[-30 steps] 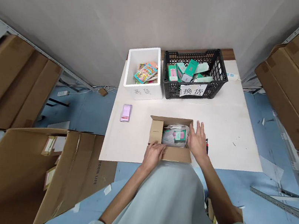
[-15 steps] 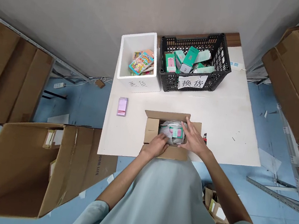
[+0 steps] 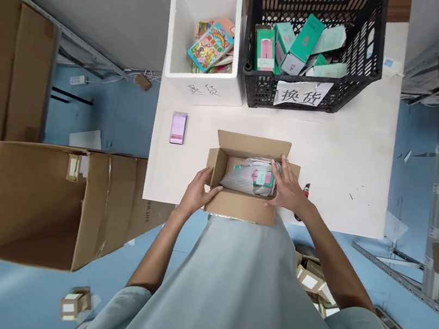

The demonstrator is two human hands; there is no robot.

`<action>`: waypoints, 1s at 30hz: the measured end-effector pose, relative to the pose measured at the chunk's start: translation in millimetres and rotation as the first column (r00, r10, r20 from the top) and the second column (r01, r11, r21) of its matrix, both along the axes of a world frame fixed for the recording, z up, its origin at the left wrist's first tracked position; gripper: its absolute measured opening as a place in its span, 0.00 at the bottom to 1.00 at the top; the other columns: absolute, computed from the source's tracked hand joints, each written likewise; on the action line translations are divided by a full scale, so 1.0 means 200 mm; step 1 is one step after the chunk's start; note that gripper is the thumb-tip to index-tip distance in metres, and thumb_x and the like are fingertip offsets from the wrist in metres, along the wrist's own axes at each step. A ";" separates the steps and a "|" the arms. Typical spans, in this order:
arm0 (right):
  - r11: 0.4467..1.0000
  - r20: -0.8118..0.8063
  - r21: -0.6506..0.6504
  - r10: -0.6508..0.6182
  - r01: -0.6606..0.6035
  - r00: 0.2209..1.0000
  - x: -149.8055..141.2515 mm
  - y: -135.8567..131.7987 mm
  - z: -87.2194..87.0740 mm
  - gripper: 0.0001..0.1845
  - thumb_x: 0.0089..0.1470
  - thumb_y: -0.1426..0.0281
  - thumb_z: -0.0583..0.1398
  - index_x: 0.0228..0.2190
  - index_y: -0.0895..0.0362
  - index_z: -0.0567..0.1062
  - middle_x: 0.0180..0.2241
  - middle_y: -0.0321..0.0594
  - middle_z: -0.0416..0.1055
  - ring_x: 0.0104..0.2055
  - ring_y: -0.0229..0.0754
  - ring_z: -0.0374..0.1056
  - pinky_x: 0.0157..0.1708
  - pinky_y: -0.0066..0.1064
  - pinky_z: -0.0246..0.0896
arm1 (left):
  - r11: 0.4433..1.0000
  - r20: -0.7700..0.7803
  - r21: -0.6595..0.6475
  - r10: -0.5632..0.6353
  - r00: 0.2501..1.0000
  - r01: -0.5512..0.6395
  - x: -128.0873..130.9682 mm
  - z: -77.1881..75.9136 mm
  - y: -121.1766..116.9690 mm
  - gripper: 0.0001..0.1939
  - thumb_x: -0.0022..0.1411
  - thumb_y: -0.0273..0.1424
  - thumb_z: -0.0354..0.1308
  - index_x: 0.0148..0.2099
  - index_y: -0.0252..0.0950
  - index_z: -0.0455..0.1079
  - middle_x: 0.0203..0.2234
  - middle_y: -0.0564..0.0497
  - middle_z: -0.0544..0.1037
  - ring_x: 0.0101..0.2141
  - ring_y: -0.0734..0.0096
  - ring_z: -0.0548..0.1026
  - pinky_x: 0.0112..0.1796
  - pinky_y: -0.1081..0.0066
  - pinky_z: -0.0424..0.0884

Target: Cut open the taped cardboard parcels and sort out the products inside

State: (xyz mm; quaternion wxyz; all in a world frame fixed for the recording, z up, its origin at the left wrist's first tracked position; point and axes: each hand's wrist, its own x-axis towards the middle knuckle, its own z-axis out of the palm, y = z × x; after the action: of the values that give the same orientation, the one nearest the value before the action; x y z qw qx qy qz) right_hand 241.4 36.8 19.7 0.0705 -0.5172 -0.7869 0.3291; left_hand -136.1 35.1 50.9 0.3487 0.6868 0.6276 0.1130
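An open cardboard box (image 3: 244, 208) sits at the table's front edge with its flaps folded outward. Inside lies a green-and-pink carton (image 3: 264, 177), partly wrapped in clear plastic packaging (image 3: 240, 179). My left hand (image 3: 198, 190) grips the box's left end, thumb on the front corner and fingers along the side flap. Across the right end of the box spans my right hand (image 3: 287, 188), fingertips at the back and thumb at the front, holding that end. Just right of this hand is a red-and-black cutter (image 3: 305, 189), partly hidden by the wrist.
Behind the box stand a white foam bin (image 3: 214, 91) of booklets and a black plastic crate (image 3: 255, 94) of green cartons. A phone-like object (image 3: 178, 127), blurred, lies on the table (image 3: 349, 151) at left. A large open carton (image 3: 27, 235) is beside the table; shelves flank both sides.
My left hand has come out of the box and moved left onto its outer end. The right hand stays at the right end. The view has shifted, so the table appears closer.
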 end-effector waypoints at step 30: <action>0.998 0.050 -0.040 -0.045 0.047 0.998 -0.02 0.02 -0.01 0.90 0.45 0.53 0.83 0.82 0.51 0.26 0.82 0.53 0.09 0.85 0.73 0.20 0.79 0.68 0.40 | 0.794 -0.256 -0.124 -0.605 0.754 0.595 0.86 -0.22 0.34 0.33 0.56 0.17 0.68 0.64 0.24 0.70 0.61 0.26 0.77 0.62 0.35 0.75 0.62 0.48 0.73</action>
State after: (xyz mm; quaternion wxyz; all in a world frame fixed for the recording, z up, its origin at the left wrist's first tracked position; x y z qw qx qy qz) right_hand 236.9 41.4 18.4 0.0482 -0.5445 -0.7693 0.3308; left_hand 35.5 103.0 6.0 0.2850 0.8544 0.4191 -0.1146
